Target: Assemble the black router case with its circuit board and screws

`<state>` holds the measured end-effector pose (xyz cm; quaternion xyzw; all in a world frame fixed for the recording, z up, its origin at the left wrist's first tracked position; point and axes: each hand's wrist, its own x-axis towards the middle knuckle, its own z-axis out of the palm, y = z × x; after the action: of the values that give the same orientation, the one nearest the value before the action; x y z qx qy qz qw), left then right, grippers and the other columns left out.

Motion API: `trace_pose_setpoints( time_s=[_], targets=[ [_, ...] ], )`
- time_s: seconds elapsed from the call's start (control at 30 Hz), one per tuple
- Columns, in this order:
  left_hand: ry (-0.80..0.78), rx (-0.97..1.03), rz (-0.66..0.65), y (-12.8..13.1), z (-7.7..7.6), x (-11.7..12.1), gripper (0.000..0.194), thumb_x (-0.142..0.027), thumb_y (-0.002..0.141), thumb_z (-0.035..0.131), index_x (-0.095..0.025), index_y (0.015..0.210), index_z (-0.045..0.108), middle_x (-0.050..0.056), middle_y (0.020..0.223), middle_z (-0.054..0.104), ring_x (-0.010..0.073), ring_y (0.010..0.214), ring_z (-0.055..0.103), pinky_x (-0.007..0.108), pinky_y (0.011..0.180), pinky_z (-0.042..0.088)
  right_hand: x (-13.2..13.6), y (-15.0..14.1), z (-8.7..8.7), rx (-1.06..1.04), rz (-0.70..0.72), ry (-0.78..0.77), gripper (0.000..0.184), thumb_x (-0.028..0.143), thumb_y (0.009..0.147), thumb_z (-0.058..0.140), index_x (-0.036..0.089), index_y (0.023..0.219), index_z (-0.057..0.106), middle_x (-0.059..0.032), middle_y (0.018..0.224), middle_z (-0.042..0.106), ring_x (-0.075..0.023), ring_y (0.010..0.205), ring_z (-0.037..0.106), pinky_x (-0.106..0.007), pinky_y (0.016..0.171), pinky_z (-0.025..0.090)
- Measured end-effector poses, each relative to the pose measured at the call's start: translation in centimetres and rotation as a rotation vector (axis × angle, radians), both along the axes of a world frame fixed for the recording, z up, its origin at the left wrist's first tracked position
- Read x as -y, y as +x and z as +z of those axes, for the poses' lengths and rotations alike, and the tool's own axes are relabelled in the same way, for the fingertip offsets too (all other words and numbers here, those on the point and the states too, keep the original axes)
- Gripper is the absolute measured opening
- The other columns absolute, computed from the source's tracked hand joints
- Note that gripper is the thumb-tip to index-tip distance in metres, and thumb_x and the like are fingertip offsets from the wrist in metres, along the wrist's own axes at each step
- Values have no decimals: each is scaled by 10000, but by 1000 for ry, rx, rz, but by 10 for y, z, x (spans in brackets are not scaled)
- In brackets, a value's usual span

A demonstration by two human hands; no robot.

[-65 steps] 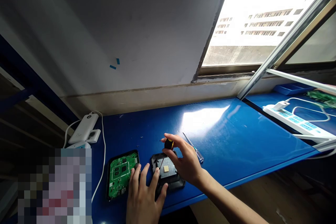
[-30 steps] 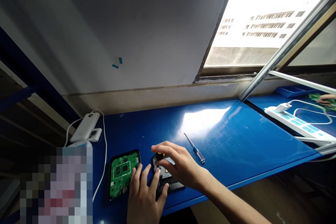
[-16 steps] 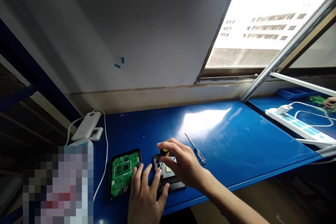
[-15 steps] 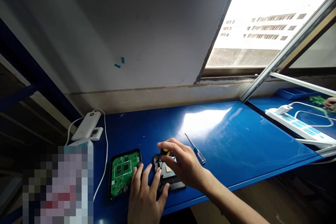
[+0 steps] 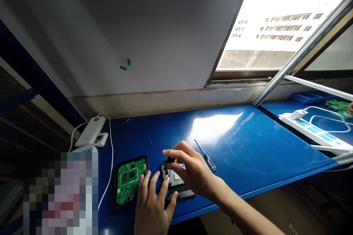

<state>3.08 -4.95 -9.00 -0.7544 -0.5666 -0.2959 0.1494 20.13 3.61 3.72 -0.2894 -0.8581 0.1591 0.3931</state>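
Note:
A black device shell [image 5: 182, 192] with a grey metal plate inside lies near the front edge of the blue bench [image 5: 248, 143]. My left hand [image 5: 153, 207] rests flat on its left side, fingers spread, pinning it down. My right hand [image 5: 190, 170] is closed round a small screwdriver with a yellow and black handle [image 5: 172, 159], held upright over the shell's far left corner. Just left of the shell lies a green circuit board [image 5: 129, 180] in a black tray.
A second thin screwdriver with a blue handle [image 5: 205, 155] lies right of my hand. A white power bank [image 5: 89, 131] with a white cable sits at the back left. A white power strip [image 5: 311, 131] lies on the bench to the right, under an open window.
My right hand came down with the screwdriver onto the shell, then shifted slightly while turning it. My left hand stayed on the shell.

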Motion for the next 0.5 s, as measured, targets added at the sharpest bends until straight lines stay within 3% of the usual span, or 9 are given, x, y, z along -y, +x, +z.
trace_pose_setpoints(
  time_s=[0.13,0.3,0.4,0.5],
  targets=[
    [-9,5,-1,0,-1,0,370,-454,855,706,-289,1186,697,71,1239,678,351,1269,537,547,1074,432,-1,-2,-6,-45,-60,31,243,303,999,597,236,1232,589,-52,976,590,-142,763,635,-263,654,567],
    [-14,8,2,0,3,0,373,-446,855,706,-299,1198,695,57,1230,684,339,1254,545,520,1066,437,3,-2,-6,-54,-41,14,421,98,1006,446,210,1412,441,-133,1193,643,-188,953,692,-317,780,603],
    [-11,8,0,1,3,0,372,-445,860,700,-294,1200,693,61,1228,686,338,1253,545,520,1067,433,4,-2,-6,-43,-39,48,440,128,1010,485,214,1436,416,-115,1114,671,-183,895,698,-302,733,607],
    [1,5,0,0,3,0,369,-446,861,696,-284,1192,694,69,1226,686,343,1255,540,524,1060,438,3,-2,-8,-51,-74,100,349,213,1013,555,224,1357,501,-72,982,647,-153,768,675,-261,646,587]
  ],
)
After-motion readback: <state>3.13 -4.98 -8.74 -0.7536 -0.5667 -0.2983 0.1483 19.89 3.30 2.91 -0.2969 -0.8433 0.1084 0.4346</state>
